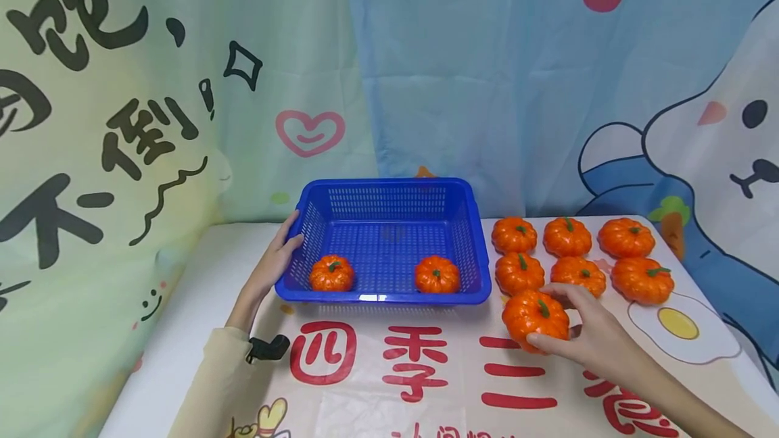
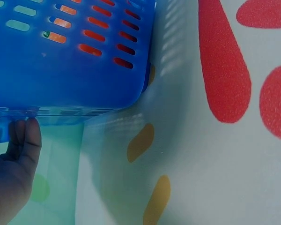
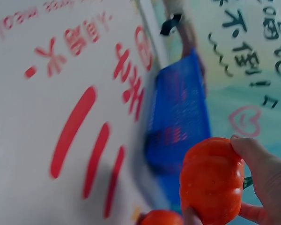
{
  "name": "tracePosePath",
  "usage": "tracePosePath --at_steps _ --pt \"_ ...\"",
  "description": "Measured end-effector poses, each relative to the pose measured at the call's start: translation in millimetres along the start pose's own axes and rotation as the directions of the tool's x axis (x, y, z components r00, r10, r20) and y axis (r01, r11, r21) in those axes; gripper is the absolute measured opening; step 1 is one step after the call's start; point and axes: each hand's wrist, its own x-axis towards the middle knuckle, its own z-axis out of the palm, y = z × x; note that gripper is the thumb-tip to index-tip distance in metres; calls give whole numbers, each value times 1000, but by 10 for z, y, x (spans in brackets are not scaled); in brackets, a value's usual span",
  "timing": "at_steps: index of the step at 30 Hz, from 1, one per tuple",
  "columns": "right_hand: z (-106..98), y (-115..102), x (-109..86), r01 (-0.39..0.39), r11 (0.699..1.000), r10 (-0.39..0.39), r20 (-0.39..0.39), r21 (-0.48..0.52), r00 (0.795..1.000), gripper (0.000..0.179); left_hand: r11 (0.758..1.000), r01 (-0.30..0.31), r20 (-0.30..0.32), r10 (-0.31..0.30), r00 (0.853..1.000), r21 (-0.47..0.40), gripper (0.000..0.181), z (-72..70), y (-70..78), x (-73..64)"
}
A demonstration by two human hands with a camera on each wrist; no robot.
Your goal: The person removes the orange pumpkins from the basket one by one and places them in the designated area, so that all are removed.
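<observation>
A blue plastic basket (image 1: 383, 297) with slotted walls stands on the table. Inside it, near the front wall, sit one small orange pumpkin (image 1: 331, 274) at the left and another pumpkin (image 1: 437, 275) at the right. My left hand (image 1: 274, 263) holds the basket's left rim; in the left wrist view the fingers (image 2: 32, 140) meet the rim. To the right of the basket, my right hand (image 1: 587, 330) grips a glossy pumpkin (image 1: 532, 320) with a green stem between thumb and fingers. The right wrist view shows this pumpkin (image 3: 211, 180) close up, raised off the table.
Several more pumpkins (image 1: 567, 236) lie in two rows to the right of the basket. A printed cloth (image 1: 438, 370) with red characters covers the table. Behind the table hangs a printed curtain (image 1: 438, 86).
</observation>
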Motion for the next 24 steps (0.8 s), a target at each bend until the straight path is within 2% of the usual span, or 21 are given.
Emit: tracePosePath --at_steps 9,19,24 --pt "133 308 182 10 1000 -9 16 -17 1000 78 1000 7 1 -7 1000 3 59 0 46 -22" --pt "266 449 285 42 997 -40 37 -65 999 78 1000 3 -2 -3 1000 1 59 2 42 -16" --pt "305 498 299 13 999 -10 71 -44 997 80 1000 8 1 -8 1000 1 58 1 29 -20"
